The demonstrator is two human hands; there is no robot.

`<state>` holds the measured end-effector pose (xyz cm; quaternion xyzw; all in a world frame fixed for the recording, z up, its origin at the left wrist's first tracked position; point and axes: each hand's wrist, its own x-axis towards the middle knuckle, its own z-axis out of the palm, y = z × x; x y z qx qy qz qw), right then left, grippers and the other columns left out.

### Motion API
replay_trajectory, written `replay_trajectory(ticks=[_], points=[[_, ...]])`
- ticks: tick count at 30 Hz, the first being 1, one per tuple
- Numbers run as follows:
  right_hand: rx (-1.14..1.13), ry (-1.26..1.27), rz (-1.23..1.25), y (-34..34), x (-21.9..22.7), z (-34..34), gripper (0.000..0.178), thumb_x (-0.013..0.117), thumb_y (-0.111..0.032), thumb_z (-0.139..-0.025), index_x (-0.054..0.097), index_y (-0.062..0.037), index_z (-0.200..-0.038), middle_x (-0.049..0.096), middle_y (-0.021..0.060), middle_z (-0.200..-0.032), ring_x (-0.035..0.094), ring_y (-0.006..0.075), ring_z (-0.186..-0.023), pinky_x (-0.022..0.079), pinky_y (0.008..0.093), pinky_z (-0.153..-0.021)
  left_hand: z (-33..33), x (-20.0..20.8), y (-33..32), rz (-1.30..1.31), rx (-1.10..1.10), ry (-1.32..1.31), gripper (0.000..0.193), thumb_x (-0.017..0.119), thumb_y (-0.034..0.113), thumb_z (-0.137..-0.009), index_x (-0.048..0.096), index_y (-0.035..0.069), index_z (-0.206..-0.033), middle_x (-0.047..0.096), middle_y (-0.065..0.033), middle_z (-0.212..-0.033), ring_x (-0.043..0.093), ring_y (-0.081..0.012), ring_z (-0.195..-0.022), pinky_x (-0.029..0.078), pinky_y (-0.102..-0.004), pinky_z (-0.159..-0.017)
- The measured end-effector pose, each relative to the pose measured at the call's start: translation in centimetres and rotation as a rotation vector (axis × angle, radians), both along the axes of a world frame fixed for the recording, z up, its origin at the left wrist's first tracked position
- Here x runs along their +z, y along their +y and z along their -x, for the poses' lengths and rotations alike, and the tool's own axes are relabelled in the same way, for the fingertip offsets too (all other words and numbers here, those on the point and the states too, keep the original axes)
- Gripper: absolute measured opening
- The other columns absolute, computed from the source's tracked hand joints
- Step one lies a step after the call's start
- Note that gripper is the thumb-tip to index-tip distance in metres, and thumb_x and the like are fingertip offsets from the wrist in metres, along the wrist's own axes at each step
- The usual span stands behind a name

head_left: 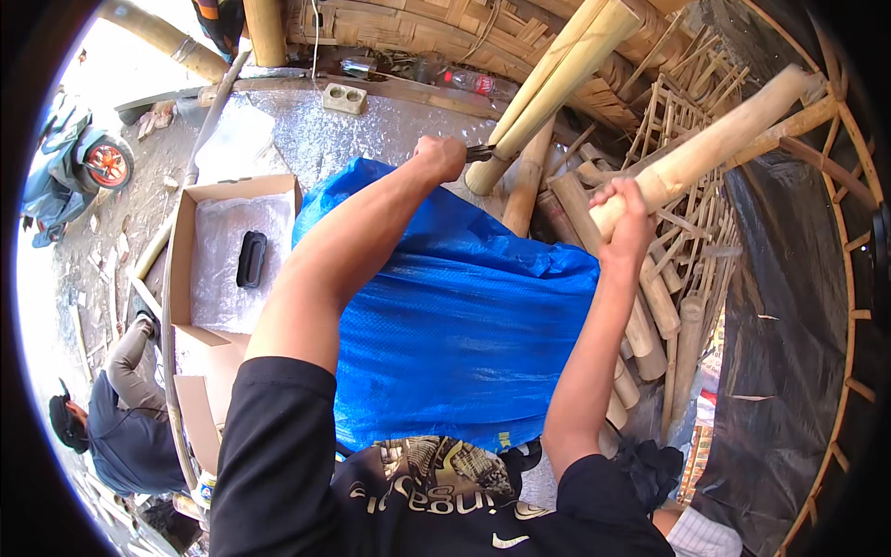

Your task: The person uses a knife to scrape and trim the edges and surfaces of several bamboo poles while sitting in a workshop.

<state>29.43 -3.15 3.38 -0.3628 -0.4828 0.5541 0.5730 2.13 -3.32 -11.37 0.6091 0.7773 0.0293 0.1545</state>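
My left hand [444,160] is closed round a dark bladed tool [480,153], likely a knife, mostly hidden by the fist. Its dark metal meets the lower part of an upright bamboo pole [548,84], which has lines running along its length. My right hand [624,218] grips the near end of a thick, pale wooden stick [724,139], raised and slanting up to the right, apart from the pole. Across my lap spreads a blue tarp [455,343], with my left forearm passing over it.
Left of the tarp, an open cardboard box [290,186] holds clear plastic and a black tray [251,259]. Cut bamboo pieces [654,297] pile up at right. A small concrete block [344,98] and plastic bottle [478,82] lie ahead. Another person [130,427] is at lower left.
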Motion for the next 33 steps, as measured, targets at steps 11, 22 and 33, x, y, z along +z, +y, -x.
replay_trajectory(ticks=[11, 22, 33], points=[[0.297, -0.139, 0.636, -3.0, -11.7, -2.9, 0.016, 0.072, -0.011, -0.079, 0.062, -0.0002, -0.085, 0.062, 0.0083, -0.07, 0.062, 0.0181, -0.054, 0.054, 0.0338, -0.049, -0.1, 1.6, -0.8, -0.148, 0.176, -0.07, 0.03, 0.063, 0.019, -0.082, 0.076, 0.007, -0.105, 0.075, -0.0173, -0.108, 0.073, -0.0339, -0.103, 0.058, -0.0438, -0.087], [0.066, -0.417, 0.166, -4.9, -11.2, -0.9, 0.021, 0.071, -0.011, -0.078, 0.061, 0.0034, -0.09, 0.064, 0.0101, -0.067, 0.062, 0.0172, -0.051, 0.051, 0.0321, -0.049, -0.7, 6.3, 0.1, -0.185, 0.338, -0.381, 0.033, 0.064, 0.021, -0.079, 0.076, 0.0, -0.1, 0.076, -0.0169, -0.093, 0.075, -0.0295, -0.09, 0.057, -0.0403, -0.082], [-0.292, -0.812, -0.35, -5.4, -10.4, 0.9, 0.04, 0.076, -0.013, -0.074, 0.062, 0.0043, -0.108, 0.072, 0.0188, -0.084, 0.074, 0.0325, -0.083, 0.057, 0.0419, -0.076, -3.0, 11.4, -0.5, -0.265, 0.162, -0.824, 0.029, 0.069, 0.027, -0.079, 0.064, -0.002, -0.075, 0.063, -0.0084, -0.062, 0.06, -0.0155, -0.048, 0.049, -0.0319, -0.049]])
